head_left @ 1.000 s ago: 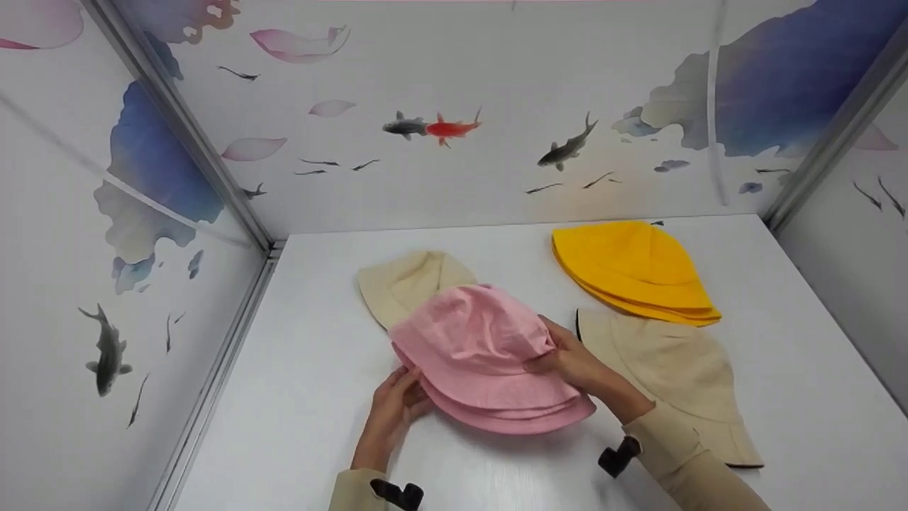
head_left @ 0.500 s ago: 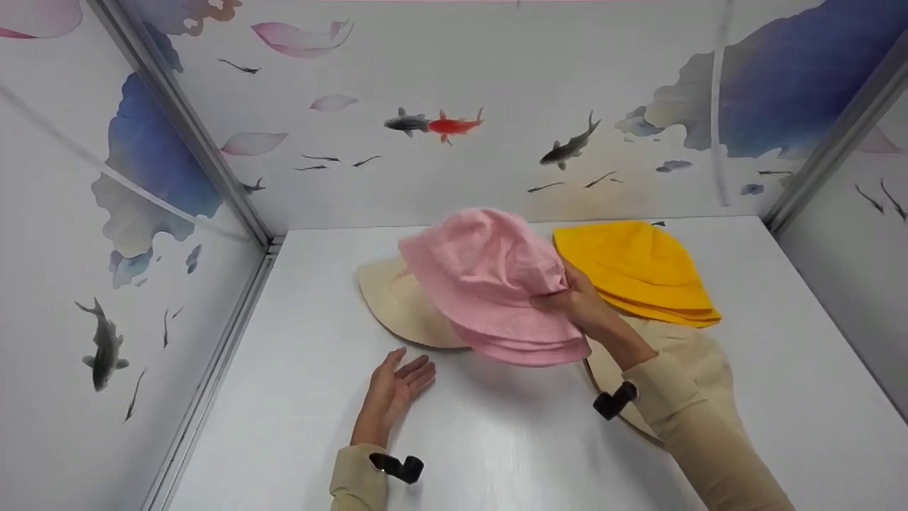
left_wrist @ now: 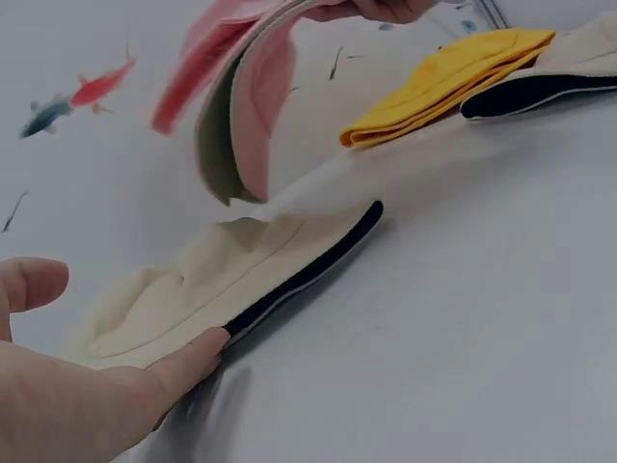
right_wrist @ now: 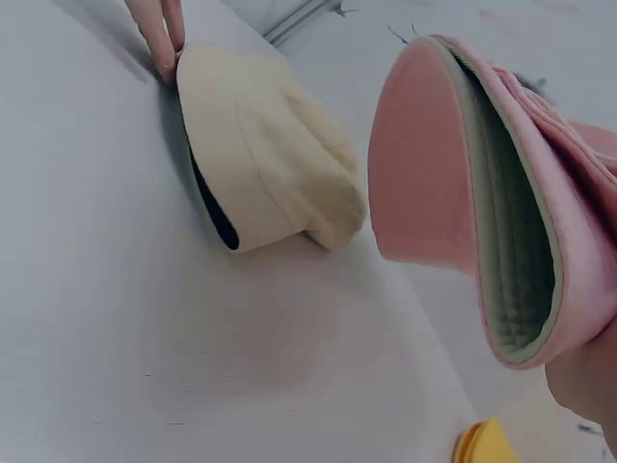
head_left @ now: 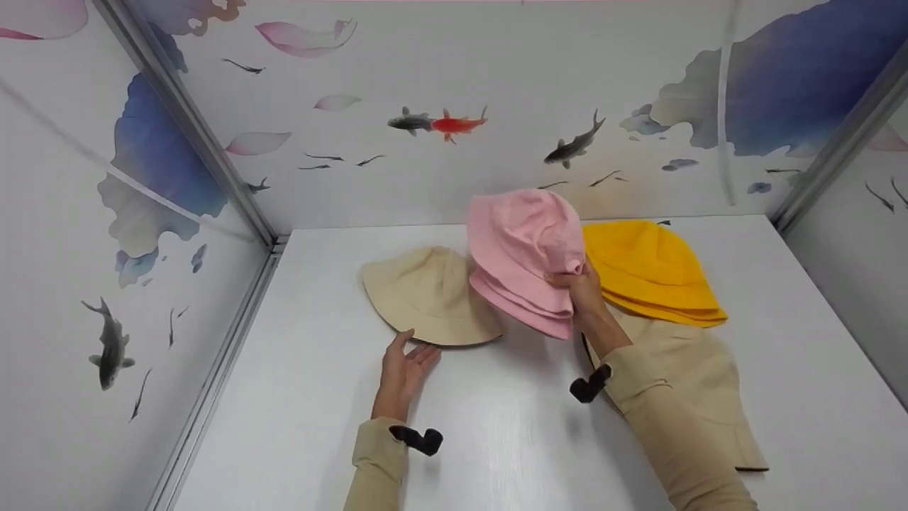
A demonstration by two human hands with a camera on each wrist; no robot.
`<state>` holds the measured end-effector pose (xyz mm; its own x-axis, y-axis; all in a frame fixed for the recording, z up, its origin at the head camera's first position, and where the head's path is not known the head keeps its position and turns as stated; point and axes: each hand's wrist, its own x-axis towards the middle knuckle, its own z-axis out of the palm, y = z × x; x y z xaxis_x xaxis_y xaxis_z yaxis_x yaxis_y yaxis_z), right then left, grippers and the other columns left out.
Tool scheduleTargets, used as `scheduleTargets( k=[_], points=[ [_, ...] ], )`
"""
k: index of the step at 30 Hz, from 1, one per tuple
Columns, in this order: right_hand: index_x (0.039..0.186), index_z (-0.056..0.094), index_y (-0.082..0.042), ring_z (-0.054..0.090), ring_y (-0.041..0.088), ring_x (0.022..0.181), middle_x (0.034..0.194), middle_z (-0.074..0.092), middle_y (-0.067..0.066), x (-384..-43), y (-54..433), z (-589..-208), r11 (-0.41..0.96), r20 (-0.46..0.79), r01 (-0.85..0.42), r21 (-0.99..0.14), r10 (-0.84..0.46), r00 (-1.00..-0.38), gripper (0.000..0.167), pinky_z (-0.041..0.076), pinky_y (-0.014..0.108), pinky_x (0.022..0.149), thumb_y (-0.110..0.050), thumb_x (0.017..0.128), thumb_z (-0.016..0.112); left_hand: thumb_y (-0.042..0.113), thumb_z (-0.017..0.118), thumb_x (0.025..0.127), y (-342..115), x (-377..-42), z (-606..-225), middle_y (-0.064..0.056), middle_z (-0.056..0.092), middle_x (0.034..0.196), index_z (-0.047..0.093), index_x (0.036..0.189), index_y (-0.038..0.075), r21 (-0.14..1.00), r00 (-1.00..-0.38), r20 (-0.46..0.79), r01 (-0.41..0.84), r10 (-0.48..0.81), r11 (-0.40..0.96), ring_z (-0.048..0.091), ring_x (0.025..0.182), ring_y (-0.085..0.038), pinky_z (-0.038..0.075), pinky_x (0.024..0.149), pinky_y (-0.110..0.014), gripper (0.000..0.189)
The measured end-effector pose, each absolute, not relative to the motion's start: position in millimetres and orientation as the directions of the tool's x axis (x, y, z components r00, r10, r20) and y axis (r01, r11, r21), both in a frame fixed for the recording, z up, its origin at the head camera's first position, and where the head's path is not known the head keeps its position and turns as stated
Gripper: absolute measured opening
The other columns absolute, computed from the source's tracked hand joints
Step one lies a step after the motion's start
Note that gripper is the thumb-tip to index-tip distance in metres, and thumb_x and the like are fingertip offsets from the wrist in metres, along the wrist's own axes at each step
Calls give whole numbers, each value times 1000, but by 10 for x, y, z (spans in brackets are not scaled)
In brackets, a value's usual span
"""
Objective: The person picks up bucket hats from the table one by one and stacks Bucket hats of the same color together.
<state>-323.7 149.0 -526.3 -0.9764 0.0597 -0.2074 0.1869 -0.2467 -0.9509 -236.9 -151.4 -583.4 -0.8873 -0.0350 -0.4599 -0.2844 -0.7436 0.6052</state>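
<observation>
My right hand (head_left: 586,292) grips the side of a pink bucket hat (head_left: 528,238), holding it above the table. Layered brim edges show on it; whether it is one folded hat or nested ones I cannot tell. Green-grey lining appears in the right wrist view, between the pink layers. Left of it, a beige bucket hat (head_left: 433,298) with a dark underside lies on the table. My left hand (head_left: 404,372) is at this hat's near brim, palm up, fingers fairly straight. In the left wrist view a finger (left_wrist: 188,371) touches the dark brim edge, thumb raised.
A yellow hat (head_left: 645,273) with layered brims lies at the back right. In front of it rests another beige hat (head_left: 699,383), partly behind my right forearm. White printed panels (head_left: 496,64) wall the white table (head_left: 496,440) at the back and sides.
My right hand has lifted the pink hat off the front beige area and carried it back and right, uncovering the left beige hat. My left hand let go of the pink brim and reached that beige hat.
</observation>
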Motion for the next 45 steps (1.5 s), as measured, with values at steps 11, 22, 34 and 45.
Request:
scheduleTargets(
  k=[11, 22, 34, 45],
  points=[
    [138, 42, -9, 42, 19, 120, 135, 45, 4, -3137, 1525, -5783, -257, -399, 349, -901, 177, -900, 55, 38, 29, 106, 1, 87, 61, 18, 55, 102, -1418, -2552, -5750, -13, 55, 103, 49, 120, -1, 697, -836, -530, -334, -142, -634, 61, 91, -20, 58, 86, -30, 27],
    [154, 30, -9, 36, 26, 132, 153, 37, 11, -3172, 1484, -5895, -136, -418, 400, -906, 149, -896, 72, 25, 39, 123, 1, 88, 58, 4, 44, 104, -1338, -2587, -5777, -16, 57, 104, 48, 124, -9, 768, -822, -529, -359, -210, -530, 62, 91, -20, 55, 94, -36, 24],
    [154, 22, -1, 36, 32, 136, 157, 34, 18, -3166, 1532, -5917, 223, -419, 448, -866, 169, -892, 71, 23, 46, 126, -10, 95, 61, 4, 36, 101, -1307, -2521, -5856, -30, 30, 156, 18, 152, -9, 677, -855, -481, -224, -192, -701, 32, 148, -38, 29, 121, -51, 56],
    [149, 24, 3, 41, 35, 131, 149, 39, 23, -3222, 1449, -5829, 367, -404, 433, -823, 158, -901, 70, 30, 47, 123, -15, 94, 64, -7, 48, 93, -1290, -2475, -5829, -21, 42, 141, 30, 145, -5, 698, -866, -464, -225, -189, -680, 48, 129, -29, 39, 115, -49, 56]
  ],
)
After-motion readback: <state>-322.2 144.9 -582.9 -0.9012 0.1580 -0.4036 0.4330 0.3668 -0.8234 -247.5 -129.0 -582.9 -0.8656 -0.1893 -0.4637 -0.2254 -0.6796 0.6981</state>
